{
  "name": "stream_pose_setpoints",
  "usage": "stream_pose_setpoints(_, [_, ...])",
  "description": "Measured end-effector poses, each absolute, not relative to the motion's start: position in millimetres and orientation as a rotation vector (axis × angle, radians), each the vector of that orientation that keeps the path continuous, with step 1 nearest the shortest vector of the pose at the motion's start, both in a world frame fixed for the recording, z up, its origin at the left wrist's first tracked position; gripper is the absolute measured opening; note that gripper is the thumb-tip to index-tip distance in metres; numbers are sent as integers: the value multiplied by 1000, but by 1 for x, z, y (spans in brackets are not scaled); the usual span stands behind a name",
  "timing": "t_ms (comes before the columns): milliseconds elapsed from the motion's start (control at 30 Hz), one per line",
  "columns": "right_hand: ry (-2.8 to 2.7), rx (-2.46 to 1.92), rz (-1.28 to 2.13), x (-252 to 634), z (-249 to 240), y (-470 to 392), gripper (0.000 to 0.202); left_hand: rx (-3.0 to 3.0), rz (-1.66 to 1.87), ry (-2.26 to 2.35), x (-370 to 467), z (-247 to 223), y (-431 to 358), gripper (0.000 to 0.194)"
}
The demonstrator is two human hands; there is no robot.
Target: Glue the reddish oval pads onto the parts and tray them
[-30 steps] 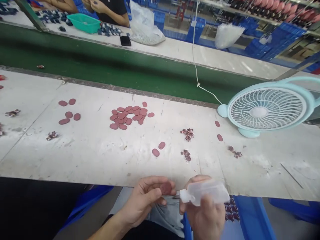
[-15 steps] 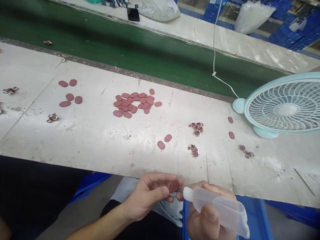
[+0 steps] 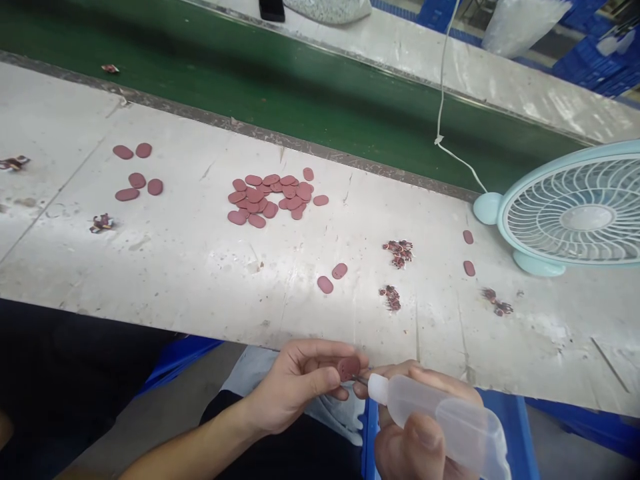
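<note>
Between thumb and fingers, my left hand [image 3: 295, 383] pinches a reddish-brown oval disc [image 3: 349, 367] at the table's front edge. My right hand [image 3: 415, 427] is wrapped round a translucent squeeze bottle [image 3: 445, 417] with a white cap. The bottle's thin needle tip points left and meets or nearly meets the disc; exact contact is too small to tell. Small dark marks show on the disc's face. Beyond my hands lie two loose oval discs [image 3: 325, 285], and further back a cluster of similar discs [image 3: 253, 195].
Small piles of dark red pieces [image 3: 399, 253] lie right of centre on the white table [image 3: 200, 267]. A light-blue fan [image 3: 585, 217] stands at the right, its cord crossing the green belt [image 3: 350, 117]. Below the table edge is a blue crate [image 3: 507, 427]. A person's dark clothing [image 3: 65, 387] shows at left.
The view has shifted slightly, so the table items sit a little higher in it. Both hands keep their hold, with the bottle tip still at the disc.
</note>
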State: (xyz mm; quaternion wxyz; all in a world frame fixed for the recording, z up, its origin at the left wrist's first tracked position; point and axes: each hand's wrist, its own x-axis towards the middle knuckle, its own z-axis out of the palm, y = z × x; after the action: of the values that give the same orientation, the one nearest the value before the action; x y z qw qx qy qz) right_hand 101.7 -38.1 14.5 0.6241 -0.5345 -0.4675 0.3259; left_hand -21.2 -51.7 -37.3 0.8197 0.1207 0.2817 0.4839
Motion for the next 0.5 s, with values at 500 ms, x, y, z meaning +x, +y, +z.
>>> stream_pose_setpoints(500, [-1024, -1157, 831, 105, 14, -38, 22, 234, 1033, 598, -22, -36, -52, 25])
